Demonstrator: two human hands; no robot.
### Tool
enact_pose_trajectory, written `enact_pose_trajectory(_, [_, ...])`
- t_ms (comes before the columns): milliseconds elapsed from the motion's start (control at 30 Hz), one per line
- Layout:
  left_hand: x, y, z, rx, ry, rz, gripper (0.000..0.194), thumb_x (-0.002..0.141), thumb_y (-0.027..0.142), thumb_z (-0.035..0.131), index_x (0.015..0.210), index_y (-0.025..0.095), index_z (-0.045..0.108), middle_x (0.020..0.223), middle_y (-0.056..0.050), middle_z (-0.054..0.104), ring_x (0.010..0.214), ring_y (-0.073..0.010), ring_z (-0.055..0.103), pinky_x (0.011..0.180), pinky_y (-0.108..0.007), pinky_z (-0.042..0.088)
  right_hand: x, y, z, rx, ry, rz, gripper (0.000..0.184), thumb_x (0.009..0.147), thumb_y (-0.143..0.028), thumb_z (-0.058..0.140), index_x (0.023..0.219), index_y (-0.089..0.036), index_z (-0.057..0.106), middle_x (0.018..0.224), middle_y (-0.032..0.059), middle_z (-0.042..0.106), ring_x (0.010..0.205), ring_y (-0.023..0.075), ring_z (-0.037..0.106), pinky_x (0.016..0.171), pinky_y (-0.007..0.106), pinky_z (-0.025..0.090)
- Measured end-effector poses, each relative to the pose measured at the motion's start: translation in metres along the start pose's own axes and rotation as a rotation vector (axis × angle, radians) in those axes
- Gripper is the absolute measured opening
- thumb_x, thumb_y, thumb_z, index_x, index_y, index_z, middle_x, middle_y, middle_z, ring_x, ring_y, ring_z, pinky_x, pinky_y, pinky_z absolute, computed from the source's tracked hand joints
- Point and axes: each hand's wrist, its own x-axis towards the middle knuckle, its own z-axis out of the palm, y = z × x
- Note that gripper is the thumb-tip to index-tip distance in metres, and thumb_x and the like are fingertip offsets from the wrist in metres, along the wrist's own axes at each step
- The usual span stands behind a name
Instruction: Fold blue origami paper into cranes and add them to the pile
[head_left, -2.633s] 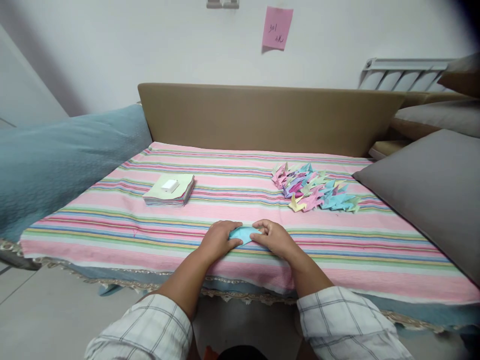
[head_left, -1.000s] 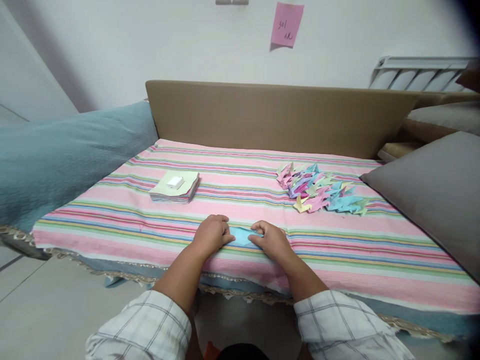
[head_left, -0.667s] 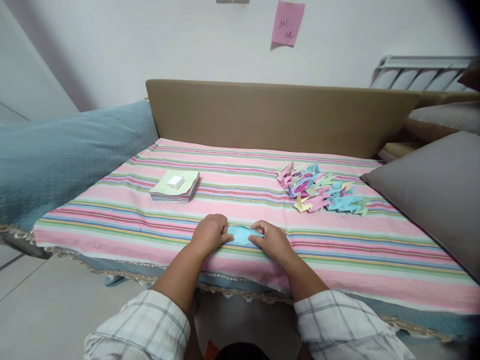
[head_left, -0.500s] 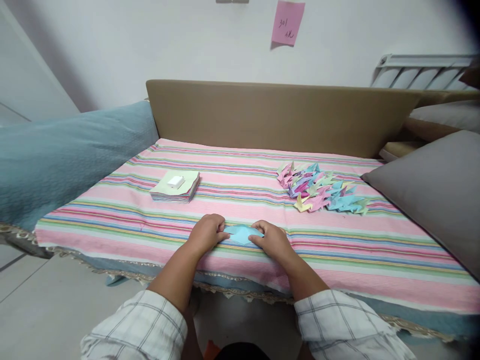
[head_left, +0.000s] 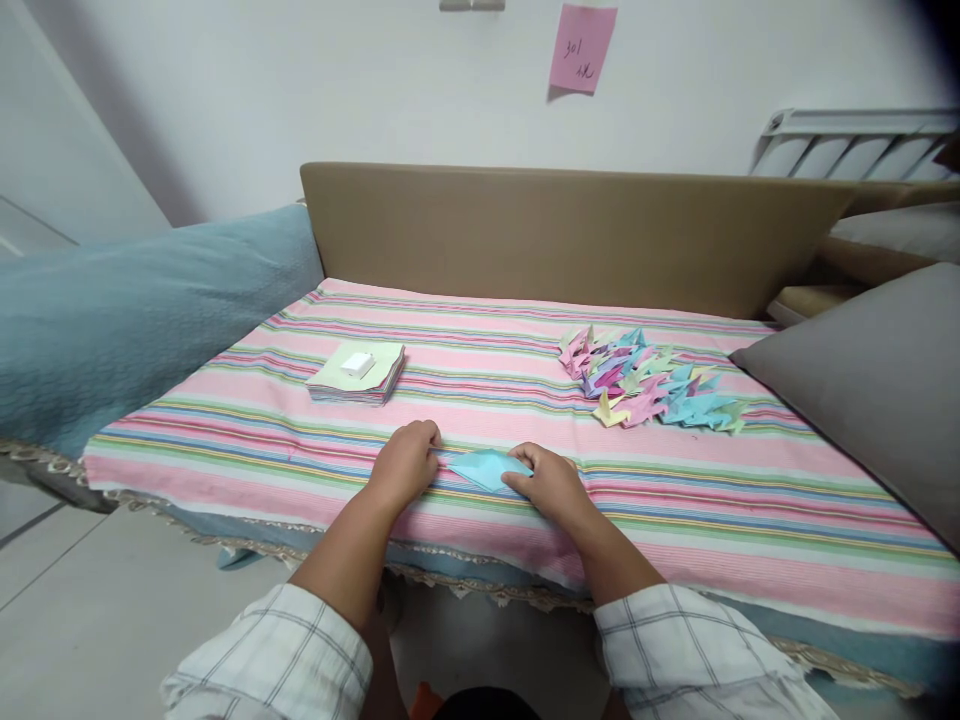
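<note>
While the right hand (head_left: pixel 553 485) pinches the blue paper (head_left: pixel 484 468), the left hand (head_left: pixel 403 466) sits beside its tip

As the head camera looks down over a striped cloth (head_left: pixel 480 340), the blue paper lies between the hands near the front edge, folded into a pointed shape. The right hand holds its right end between thumb and fingers. The left hand is beside the pointed left end, its fingers drawn narrowly together; whether they grip any of it, I cannot tell. Farther back on the left, a small white block (head_left: pixel 358 364) rests on a paper stack (head_left: pixel 352 393) with a pale yellow-green top sheet. On the right, well apart from that stack, lies a heap of folded paper birds (head_left: pixel 645 382) in pink, blue, purple, green and yellow. A grey pillow (head_left: pixel 870 350) sits near the heap. Behind the cloth stands a brown board (head_left: pixel 562 235), and above it a pink note (head_left: pixel 583 50) with handwriting hangs on the white wall (head_left: pixel 360 80).
</note>
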Motion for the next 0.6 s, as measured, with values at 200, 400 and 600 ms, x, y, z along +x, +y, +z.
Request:
enact_pose_trajectory(200, [-0.028, 0.029, 0.008, -0.074, -0.104, 0.47, 0.031, 0.074, 0.006, 0.045, 0.094, 0.022, 0.062, 0.092, -0.003, 0.058, 0.09, -0.0178, 0.05, 0.08, -0.03, 0.041, -0.002, -0.003, -0.001, 0.013, 0.021, -0.018, 0.026, 0.069, -0.034, 0.063, 0.093, -0.025, 0.062, 0.084, -0.0028, 0.068, 0.081, 0.0163, 0.06, 0.077, 0.028, 0.034])
enact_pose_trajectory(400, [-0.036, 0.034, 0.021, 0.203, -0.18, 0.453, 0.036, 0.088, 0.017, 0.041, 0.122, 0.022, 0.05, 0.099, -0.006, 0.057, 0.093, -0.0208, 0.048, 0.082, -0.034, 0.04, -0.001, -0.002, -0.001, -0.03, 0.031, -0.021, 0.027, 0.069, -0.035, 0.063, 0.095, -0.024, 0.062, 0.079, -0.003, 0.067, 0.076, 0.016, 0.06, 0.077, 0.029, 0.034])
enact_pose_trajectory(600, [-0.035, 0.031, 0.019, 0.326, -0.239, 0.465, 0.033, 0.091, 0.024, 0.037, 0.121, 0.022, 0.051, 0.097, -0.006, 0.055, 0.087, -0.0209, 0.048, 0.076, -0.034, 0.039, 0.0, 0.0, 0.001, -0.019, 0.029, -0.022, 0.029, 0.069, -0.036, 0.063, 0.096, -0.024, 0.062, 0.08, -0.0027, 0.066, 0.077, 0.0159, 0.06, 0.078, 0.03, 0.033])
